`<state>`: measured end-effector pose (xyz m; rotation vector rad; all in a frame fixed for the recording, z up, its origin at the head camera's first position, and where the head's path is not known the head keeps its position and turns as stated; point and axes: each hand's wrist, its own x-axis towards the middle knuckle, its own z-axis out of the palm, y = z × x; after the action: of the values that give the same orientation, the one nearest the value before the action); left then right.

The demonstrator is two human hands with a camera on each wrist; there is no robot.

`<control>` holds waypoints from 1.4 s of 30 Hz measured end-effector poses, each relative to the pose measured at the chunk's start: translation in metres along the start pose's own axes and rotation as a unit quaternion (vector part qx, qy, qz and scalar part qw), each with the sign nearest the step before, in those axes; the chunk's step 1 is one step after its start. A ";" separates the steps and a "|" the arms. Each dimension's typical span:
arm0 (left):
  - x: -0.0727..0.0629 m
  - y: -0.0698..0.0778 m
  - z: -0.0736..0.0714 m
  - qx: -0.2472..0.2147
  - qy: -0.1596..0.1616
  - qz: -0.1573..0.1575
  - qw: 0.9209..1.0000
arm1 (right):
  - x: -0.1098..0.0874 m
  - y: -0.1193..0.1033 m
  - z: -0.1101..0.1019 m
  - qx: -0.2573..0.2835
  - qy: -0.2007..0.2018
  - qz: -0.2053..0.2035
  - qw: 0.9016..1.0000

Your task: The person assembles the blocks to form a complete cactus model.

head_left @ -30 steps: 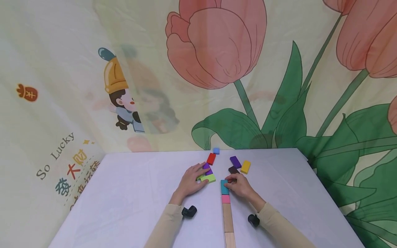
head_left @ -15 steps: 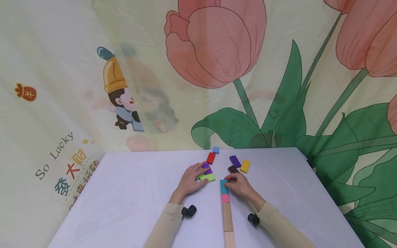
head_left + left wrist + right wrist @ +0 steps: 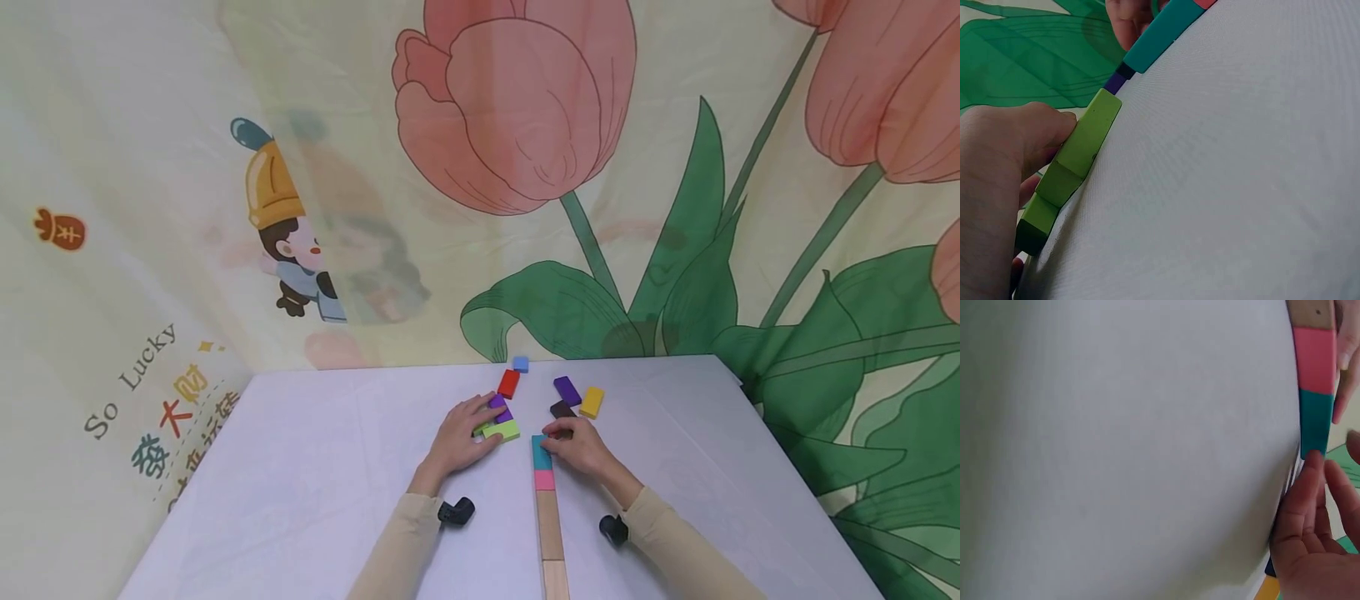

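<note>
Head view: teal block [image 3: 539, 458], last at the far end of the row [image 3: 550, 527], long axis near-to-far along it; abuts pink block [image 3: 543, 480]; lies just left of the right hand [image 3: 583, 447], the nearer hand; right fingers partly bent, one tip touching its far end, pinch or mere touch cannot be told; left hand [image 3: 459, 437] apart, leftward, fingers spread over purple block [image 3: 499, 407], thumb against green block [image 3: 504, 431].

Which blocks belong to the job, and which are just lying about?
Apparently in the job:
wooden blocks, pink block, teal block in line; lime-green blocks and purple block at left hand.

Apparently lying about:
red block, blue block, far purple block, dark block, yellow block.
</note>
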<state>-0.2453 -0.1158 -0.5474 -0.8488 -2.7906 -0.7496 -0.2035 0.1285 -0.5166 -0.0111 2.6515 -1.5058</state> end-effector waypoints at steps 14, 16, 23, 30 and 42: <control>-0.001 0.000 0.001 -0.003 -0.001 -0.001 1.000 | 0.015 0.008 -0.026 -0.157 0.115 -0.040 0.980; -0.001 0.000 0.001 -0.005 -0.001 -0.003 1.000 | 0.016 0.008 -0.026 -0.154 0.106 -0.032 0.982; -0.001 -0.001 0.003 -0.002 0.002 0.003 1.000 | 0.016 0.003 -0.026 -0.119 0.090 -0.012 0.989; 0.001 -0.001 0.001 -0.001 0.002 -0.001 1.000 | 0.020 -0.002 -0.023 -0.082 0.096 -0.003 0.992; -0.001 -0.001 0.002 0.007 0.003 0.001 1.000 | 0.028 -0.006 -0.012 0.003 0.113 0.004 0.994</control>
<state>-0.2448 -0.1158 -0.5499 -0.8453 -2.7857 -0.7309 -0.2323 0.1339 -0.5073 0.1805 2.8130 -1.6007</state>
